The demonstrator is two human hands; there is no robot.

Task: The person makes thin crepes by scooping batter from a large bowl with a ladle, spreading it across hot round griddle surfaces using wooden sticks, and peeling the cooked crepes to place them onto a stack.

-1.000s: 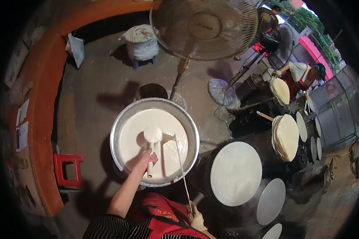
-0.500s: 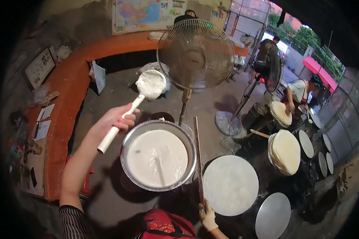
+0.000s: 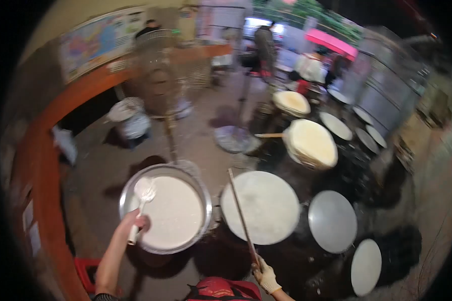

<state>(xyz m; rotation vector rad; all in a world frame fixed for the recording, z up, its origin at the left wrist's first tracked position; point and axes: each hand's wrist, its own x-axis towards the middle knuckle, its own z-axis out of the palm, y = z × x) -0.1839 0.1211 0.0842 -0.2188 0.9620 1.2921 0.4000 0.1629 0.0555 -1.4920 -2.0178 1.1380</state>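
My left hand (image 3: 138, 221) is closed around the white handle of a ladle (image 3: 145, 189). The ladle's batter-coated bowl is over the left side of a wide metal pot (image 3: 206, 200); whether it touches the surface I cannot tell. Pale, runny batter (image 3: 178, 213) fills much of the pot. My right hand (image 3: 266, 277), in a whitish work glove, grips the lower end of a long thin wooden stick (image 3: 242, 216). The stick slants up and left across the left part of a round griddle (image 3: 266, 205) covered with a pale layer.
Two bare-looking round griddles (image 3: 332, 221) stand to the right. Beyond them are a tall stack of flatbreads (image 3: 314, 143) and a smaller stack (image 3: 292, 102). A co-worker (image 3: 310, 67) is at the far right, and a blurred fan (image 3: 158, 80) stands behind the pot.
The view has swung right. My left hand has brought the ladle down from beyond the pot to over its left side. The stick in my right hand now leans across the griddle.
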